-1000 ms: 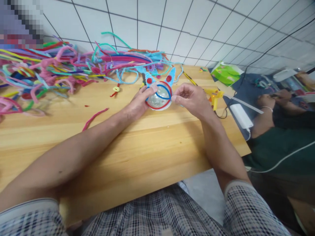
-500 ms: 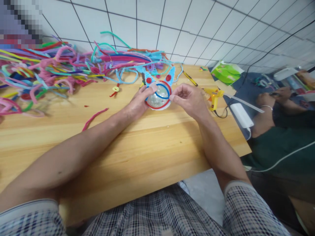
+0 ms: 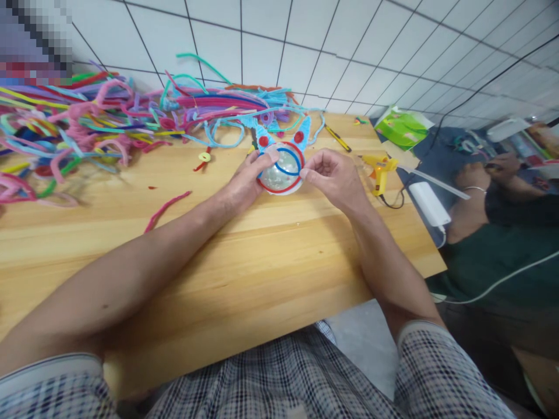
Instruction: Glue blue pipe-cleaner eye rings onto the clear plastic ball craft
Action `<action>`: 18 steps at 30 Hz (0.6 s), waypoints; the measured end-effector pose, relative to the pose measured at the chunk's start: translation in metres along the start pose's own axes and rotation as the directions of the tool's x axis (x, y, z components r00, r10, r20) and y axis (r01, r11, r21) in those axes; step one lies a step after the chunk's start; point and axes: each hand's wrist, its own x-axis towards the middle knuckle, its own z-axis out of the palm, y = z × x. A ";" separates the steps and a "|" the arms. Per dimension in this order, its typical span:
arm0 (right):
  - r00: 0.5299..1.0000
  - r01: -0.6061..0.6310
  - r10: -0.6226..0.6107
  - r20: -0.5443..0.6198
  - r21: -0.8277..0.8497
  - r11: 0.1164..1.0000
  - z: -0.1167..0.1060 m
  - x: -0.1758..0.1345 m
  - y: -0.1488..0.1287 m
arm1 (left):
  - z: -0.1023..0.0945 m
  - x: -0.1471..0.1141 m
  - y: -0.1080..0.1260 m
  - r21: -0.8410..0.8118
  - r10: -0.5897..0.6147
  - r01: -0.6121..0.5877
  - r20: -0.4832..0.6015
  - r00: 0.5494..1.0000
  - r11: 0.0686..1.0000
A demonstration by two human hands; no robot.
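Note:
My left hand [image 3: 248,181] grips the left side of a round, clear ornament [image 3: 278,178] with a red fuzzy rim, its thumb lying over the top left. Two light-blue pointed ears [image 3: 307,129] with red round spots stand at the ornament's far edge. Across its face curves a blue pipe cleaner [image 3: 297,157]. At the right rim, the thumb and forefinger of my right hand [image 3: 335,179] are pinched together on the blue pipe cleaner's end. The underside of the ornament and my left fingertips are hidden.
Many coloured pipe cleaners [image 3: 100,125] are heaped at the back left. A yellow glue gun [image 3: 381,173] lies right of my right hand, with a yellow cutter [image 3: 338,138] behind. A red pipe cleaner [image 3: 167,209] lies near my left forearm. Another person's arm [image 3: 471,206] is at the right.

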 end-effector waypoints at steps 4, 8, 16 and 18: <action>1.000 0.010 -0.010 -0.008 0.013 1.000 0.002 -0.001 0.002 | -0.002 0.000 0.001 0.023 0.010 -0.010 -0.003 1.000 1.000; 1.000 0.013 -0.013 -0.013 0.022 1.000 0.004 -0.002 0.002 | -0.003 -0.002 0.005 0.019 -0.004 0.003 0.042 0.999 1.000; 0.999 0.034 -0.033 -0.029 0.031 0.999 0.006 -0.003 0.004 | 0.001 -0.002 0.003 0.018 0.005 -0.005 0.003 1.000 1.000; 0.999 0.032 -0.031 -0.030 0.031 0.999 0.006 -0.003 0.004 | 0.003 -0.002 0.002 0.030 0.027 -0.026 -0.043 0.999 0.999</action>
